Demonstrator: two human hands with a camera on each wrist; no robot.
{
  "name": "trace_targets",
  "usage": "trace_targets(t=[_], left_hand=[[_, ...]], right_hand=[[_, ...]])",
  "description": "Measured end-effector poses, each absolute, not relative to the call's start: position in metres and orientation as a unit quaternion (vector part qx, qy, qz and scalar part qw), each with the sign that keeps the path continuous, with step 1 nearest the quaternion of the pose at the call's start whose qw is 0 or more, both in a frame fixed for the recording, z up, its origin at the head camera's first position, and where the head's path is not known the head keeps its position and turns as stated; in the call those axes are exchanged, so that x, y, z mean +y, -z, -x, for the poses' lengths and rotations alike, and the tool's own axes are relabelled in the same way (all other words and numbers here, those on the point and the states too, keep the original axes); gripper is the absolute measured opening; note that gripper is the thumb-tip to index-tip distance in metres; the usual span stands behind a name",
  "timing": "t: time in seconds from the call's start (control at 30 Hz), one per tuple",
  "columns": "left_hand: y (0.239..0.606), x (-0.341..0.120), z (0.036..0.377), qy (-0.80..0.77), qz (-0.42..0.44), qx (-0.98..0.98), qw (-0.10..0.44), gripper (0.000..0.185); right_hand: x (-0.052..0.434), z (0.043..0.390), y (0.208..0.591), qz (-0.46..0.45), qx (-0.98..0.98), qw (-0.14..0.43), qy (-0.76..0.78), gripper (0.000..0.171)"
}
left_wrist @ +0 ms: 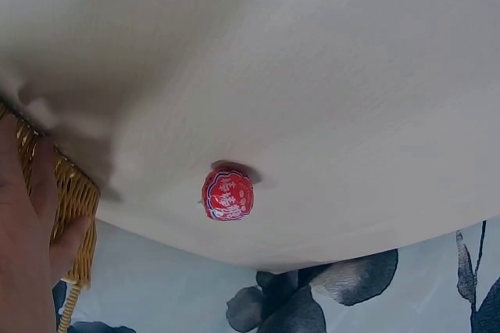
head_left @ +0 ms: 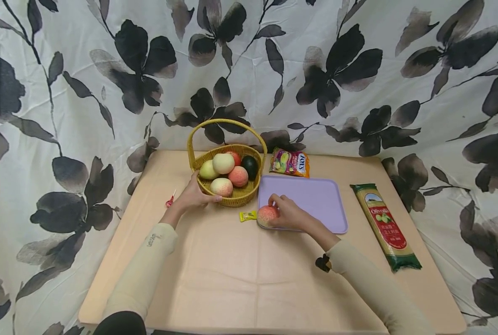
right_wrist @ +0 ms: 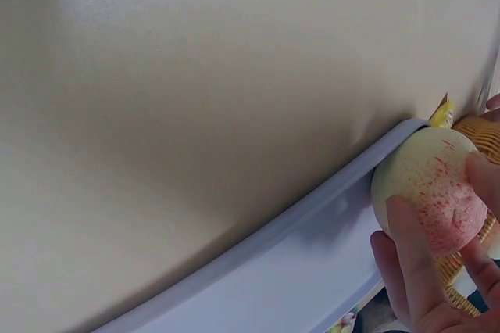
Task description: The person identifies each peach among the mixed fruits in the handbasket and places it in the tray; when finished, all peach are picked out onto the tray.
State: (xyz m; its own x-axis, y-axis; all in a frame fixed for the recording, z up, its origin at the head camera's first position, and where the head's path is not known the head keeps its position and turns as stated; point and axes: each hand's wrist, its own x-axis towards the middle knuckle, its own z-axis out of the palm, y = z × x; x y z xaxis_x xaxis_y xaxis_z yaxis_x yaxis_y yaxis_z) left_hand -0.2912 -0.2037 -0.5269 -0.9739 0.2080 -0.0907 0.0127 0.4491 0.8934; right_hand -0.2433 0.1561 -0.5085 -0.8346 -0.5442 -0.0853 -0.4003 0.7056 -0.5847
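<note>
A yellow wicker basket (head_left: 232, 197) with a tall handle holds several peaches and a dark avocado (head_left: 250, 166). My left hand (head_left: 194, 196) grips the basket's near-left rim (left_wrist: 74, 200), thumb along the front. To its right lies a lilac tray (head_left: 316, 197). My right hand (head_left: 288, 213) holds a pink-speckled peach (head_left: 267, 215) at the tray's near-left corner; in the right wrist view the fingers (right_wrist: 418, 263) curl around the peach (right_wrist: 426, 188) just inside the tray's rim (right_wrist: 273, 227).
A small yellow wrapped sweet (head_left: 247, 216) lies just left of the tray. A red lollipop (head_left: 170, 200) (left_wrist: 227, 194) lies left of the basket. A candy bag (head_left: 290, 162) sits behind the tray and a spaghetti packet (head_left: 385, 226) to its right. Floral cloth hangs behind.
</note>
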Motion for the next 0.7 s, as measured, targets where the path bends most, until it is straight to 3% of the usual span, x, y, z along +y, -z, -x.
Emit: trace_targets(t=[0.3,0.7], left_hand=[[0.502,-0.2,0.282,-0.535,-0.058,0.834,0.119,0.128],[0.531,-0.206,0.291,-0.521,-0.065,0.846,0.089,0.133]], right_hand=[[0.157,0.246,0.511,0.242,0.919,0.15,0.274,0.06],[0.15,0.258,0.481,0.233,0.922,0.17,0.258,0.069]])
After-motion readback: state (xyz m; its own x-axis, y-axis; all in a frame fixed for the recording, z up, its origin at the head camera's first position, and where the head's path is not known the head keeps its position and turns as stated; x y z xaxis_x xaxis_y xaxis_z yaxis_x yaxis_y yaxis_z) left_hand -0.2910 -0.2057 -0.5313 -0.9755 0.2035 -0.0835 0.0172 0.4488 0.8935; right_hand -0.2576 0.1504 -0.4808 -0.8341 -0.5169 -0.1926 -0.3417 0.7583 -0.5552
